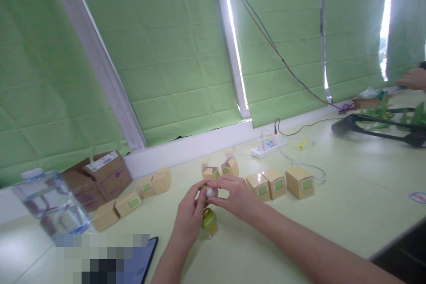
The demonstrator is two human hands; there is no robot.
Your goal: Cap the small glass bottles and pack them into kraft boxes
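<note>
My left hand [191, 213] and my right hand [237, 196] meet over the table, fingers closed in a pinch. Between their fingertips is a small pale, rounded thing [211, 192] with a bit of yellow-green at its left side; the fingers cover much of it, so its kind is unclear. Just below the hands stands a small clear jar with a green lid [209, 222], touched by neither hand as far as I can see. Two small tan boxes with raised flaps, a left one [210, 173] and a right one [230, 166], are right behind my fingers.
Closed tan boxes [299, 182] with green labels stand to both sides. At left are a large water bottle [56, 204], a brown carton [106, 177] and a tablet [146, 259]. A power strip [269, 147] trails cables behind. Another person's hand [414, 79] shows far right, near a black-framed object [376, 128].
</note>
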